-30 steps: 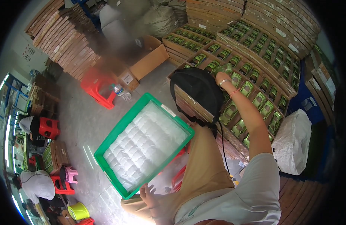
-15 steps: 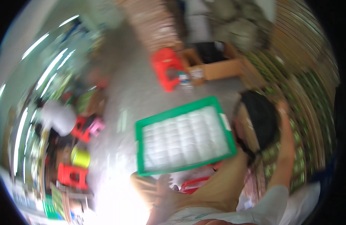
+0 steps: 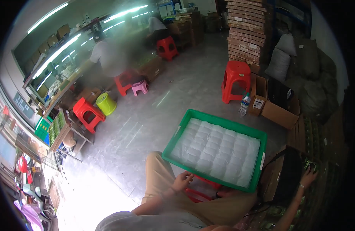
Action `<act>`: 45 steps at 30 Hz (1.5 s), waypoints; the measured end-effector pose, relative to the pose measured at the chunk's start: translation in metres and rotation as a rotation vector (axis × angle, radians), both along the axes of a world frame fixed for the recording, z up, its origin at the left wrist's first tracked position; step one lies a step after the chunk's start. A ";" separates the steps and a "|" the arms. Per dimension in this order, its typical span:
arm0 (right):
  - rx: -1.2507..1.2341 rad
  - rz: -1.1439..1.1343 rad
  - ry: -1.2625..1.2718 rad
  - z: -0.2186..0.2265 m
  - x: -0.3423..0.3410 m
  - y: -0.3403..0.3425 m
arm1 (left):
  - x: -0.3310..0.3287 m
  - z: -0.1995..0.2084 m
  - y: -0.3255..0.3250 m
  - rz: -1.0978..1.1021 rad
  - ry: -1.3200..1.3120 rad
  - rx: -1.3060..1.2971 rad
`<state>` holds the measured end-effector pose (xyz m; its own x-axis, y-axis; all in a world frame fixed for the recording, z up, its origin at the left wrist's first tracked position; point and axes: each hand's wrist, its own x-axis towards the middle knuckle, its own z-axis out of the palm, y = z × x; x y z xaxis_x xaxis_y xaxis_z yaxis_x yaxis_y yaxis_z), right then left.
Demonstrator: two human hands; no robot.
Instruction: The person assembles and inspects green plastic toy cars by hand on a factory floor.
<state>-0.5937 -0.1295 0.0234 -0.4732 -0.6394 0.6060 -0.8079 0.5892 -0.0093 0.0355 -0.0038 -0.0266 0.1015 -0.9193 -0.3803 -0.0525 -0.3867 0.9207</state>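
A green plastic tray (image 3: 176, 137) with a padded white sheet (image 3: 220, 148) of puffed squares inside lies tilted before me, over red plastic (image 3: 196, 195). Just below its near left edge is my left hand (image 3: 182, 181), fingers curled together; whatever they may hold does not show. At the far right, my right hand (image 3: 309, 177) reaches with parted fingers onto green pieces (image 3: 310, 166) in a stack of cardboard trays (image 3: 314, 134). A black bag (image 3: 282, 179) lies between that arm and the tray.
A red stool (image 3: 236, 77), a water bottle (image 3: 245, 104) and an open carton (image 3: 279, 113) stand beyond the tray. Tall stacked cardboard (image 3: 246, 32) rises behind. To the left are another red stool (image 3: 88, 114), a yellow-green bucket (image 3: 106, 104) and a workbench with a blurred person (image 3: 108, 57).
My view has swung left, so the room shifts right in the picture. My left hand has gone from spread to curled. My right hand remains at the stacked trays.
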 end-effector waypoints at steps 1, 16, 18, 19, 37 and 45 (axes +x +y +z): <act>0.006 -0.003 0.020 0.006 0.015 0.008 | -0.004 0.001 -0.003 -0.003 0.020 0.006; 0.334 1.509 -1.048 -0.027 0.529 0.097 | 0.011 -0.044 0.005 0.099 1.345 -0.038; 0.451 1.665 -0.916 -0.016 0.541 0.079 | 0.035 -0.046 0.012 0.208 1.324 -0.008; 0.465 1.672 -0.913 -0.016 0.545 0.067 | 0.046 -0.043 0.018 0.325 1.278 0.020; 0.702 1.044 -0.130 -0.114 0.644 -0.162 | 0.065 -0.031 -0.006 0.618 0.716 0.065; 0.560 1.110 -0.239 -0.114 0.631 -0.166 | 0.062 -0.041 -0.011 0.598 0.661 0.017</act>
<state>0.0371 -0.2955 -0.0908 0.4202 -0.9020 0.0988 -0.8813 -0.4317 -0.1922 0.0975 -0.0148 -0.0679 0.3178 -0.7762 -0.5445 0.7022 -0.1932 0.6852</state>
